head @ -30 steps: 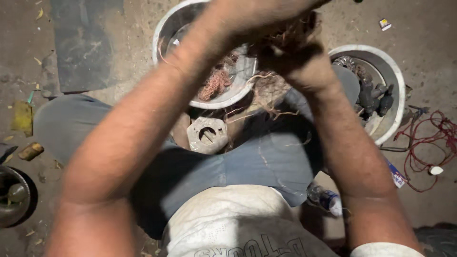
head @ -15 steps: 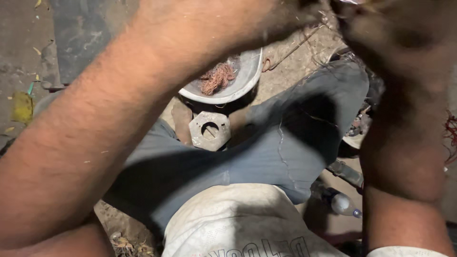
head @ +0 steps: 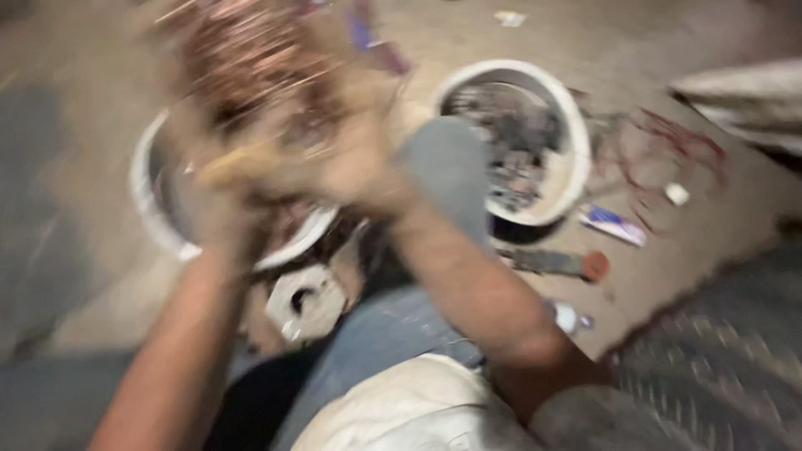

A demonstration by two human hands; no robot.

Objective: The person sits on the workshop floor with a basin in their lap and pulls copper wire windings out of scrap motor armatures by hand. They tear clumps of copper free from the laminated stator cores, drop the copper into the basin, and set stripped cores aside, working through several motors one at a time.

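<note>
Both my hands are raised together in front of me, heavily blurred. My left hand [head: 219, 179] and my right hand [head: 355, 167] close around the lower part of a tangled bundle of copper wire [head: 251, 63] that sticks up above them. Under the hands stands a white round bowl [head: 154, 221] on the ground. My knee in grey trousers [head: 443, 175] points toward a second white bowl [head: 572, 134] that holds dark scrap parts.
A pale metal part with a hole [head: 305, 301] lies between my legs. Right of the second bowl are loose red wires [head: 668, 142], a small tube [head: 614, 224], a dark tool with a red end [head: 555, 263] and a tyre [head: 710, 376].
The view has swung left and blurred. My hands stay together and have lifted the copper wire bundle higher; the second bowl and the red wires are back in view.
</note>
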